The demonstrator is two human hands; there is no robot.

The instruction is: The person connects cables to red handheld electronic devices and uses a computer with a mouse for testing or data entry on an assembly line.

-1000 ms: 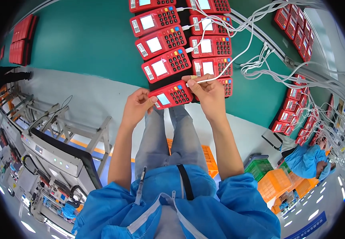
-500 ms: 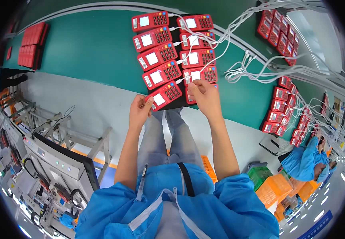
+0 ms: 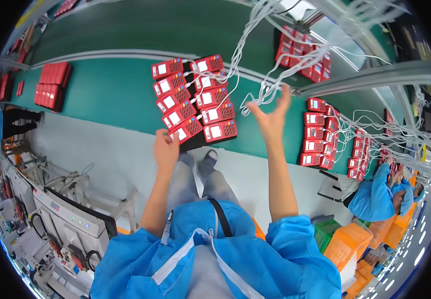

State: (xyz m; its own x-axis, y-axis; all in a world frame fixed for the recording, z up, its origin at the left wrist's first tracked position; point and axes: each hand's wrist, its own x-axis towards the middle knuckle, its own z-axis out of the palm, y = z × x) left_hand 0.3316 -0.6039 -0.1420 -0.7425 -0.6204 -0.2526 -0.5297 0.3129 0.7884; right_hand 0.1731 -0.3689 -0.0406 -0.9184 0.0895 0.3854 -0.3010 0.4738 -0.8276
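Note:
Two columns of red card terminals with keypads and lit white screens lie on a black tray [image 3: 195, 144] at the bench's near edge. At the nearest left card terminal [image 3: 186, 130], my left hand [image 3: 166, 152] has its fingers curled closed on the lower left corner. My right hand [image 3: 273, 119] is raised to the right of the terminals, open, thumb and fingers spread, holding nothing. Just beyond its fingertips is a bundle of loose white cables [image 3: 249, 103]. Other white cables [image 3: 235, 60] run down to plugs between the two columns.
The green bench [image 3: 108, 94] carries stacked red terminals [image 3: 52, 84] at far left. To the right are more cabled red terminals [image 3: 315, 132]. A metal rail [image 3: 365, 79] crosses at upper right. A co-worker in blue [image 3: 377, 199] sits at right, near orange crates [image 3: 347, 241].
My right hand has left the nearest right-hand terminals, moving right and away toward the loose cables, and its fingers have spread. My left hand stays at the same terminal. The whole view has shifted.

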